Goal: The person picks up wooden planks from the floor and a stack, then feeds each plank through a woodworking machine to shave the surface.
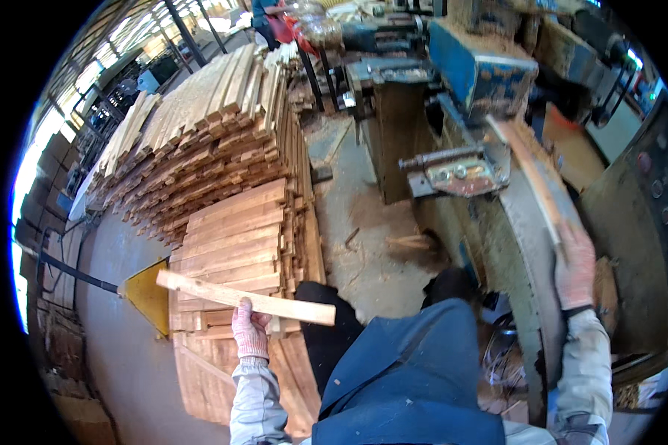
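My left hand (250,334), in a pale reddish knit glove, grips a short wooden board (297,306) near its middle, thumb on top. That board is held level above the stacked boards (234,237). At the right, my gloved right hand (576,271) has hold of the near end of a long wooden strip (531,169). The strip lies along the machine's metal bed (523,222), its far end up against the blue machine housing (482,70). Part of my right hand's grip is hidden behind its own back.
A tall stack of boards (208,111) stands at the far left. Beside the lower stack is a yellow triangular metal piece (147,297) with a dark handle. Sawdust and wood scraps (412,242) litter the floor. A panel with buttons (657,189) stands at far right; another person (263,22) is at the back.
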Motion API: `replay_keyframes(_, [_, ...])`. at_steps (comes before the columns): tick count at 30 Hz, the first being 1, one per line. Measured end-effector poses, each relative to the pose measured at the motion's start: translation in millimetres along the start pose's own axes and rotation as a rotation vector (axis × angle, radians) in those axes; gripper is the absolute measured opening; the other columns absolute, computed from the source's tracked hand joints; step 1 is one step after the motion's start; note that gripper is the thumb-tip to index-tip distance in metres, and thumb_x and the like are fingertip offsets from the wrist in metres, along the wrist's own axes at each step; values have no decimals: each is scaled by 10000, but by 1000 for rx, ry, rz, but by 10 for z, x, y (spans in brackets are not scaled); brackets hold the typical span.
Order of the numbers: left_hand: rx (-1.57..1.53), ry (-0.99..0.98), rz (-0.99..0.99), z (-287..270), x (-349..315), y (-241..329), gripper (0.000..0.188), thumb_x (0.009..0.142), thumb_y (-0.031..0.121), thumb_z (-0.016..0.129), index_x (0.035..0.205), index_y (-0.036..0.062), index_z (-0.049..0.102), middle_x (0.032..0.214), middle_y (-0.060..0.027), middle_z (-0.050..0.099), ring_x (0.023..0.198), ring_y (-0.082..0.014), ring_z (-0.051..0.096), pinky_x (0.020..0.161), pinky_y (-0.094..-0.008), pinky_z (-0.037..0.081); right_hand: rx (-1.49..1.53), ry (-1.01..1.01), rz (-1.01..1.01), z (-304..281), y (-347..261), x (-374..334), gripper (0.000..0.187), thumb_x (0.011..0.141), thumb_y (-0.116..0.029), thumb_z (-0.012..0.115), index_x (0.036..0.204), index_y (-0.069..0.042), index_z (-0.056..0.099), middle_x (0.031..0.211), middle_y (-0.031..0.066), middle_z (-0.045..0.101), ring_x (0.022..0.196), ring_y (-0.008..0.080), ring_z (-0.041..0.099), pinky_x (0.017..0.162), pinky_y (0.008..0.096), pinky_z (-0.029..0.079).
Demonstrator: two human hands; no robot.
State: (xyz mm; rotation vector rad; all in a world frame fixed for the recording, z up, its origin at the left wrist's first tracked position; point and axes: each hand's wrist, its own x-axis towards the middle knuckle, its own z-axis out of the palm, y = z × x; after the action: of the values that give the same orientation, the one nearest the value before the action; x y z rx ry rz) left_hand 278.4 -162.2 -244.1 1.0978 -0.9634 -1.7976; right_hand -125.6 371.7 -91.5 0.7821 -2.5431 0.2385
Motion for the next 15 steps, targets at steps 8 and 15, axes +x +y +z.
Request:
replay_keyframes(8, [102, -381, 50, 2095, -917, -223, 328, 999, 257, 692, 1225, 34, 614, 1019, -51, 674, 860, -158, 690, 644, -294, 602, 501, 56, -268, -201, -1213, 395, 441, 796, -205, 816, 1203, -65, 722, 1185, 169, 739, 1156, 366, 675, 1049, 456, 519])
replay_keyframes(15, [-119, -1223, -390, 3177, -2005, -565, 475, 1028, 292, 681, 1381, 3, 547, 1170, -95, 677, 979, -186, 695, 823, -339, 614, 302, -148, -3, -1058, -1165, -863, 667, 841, -252, 778, 1451, -65, 581, 1192, 250, 677, 1036, 424, 645, 879, 500, 512])
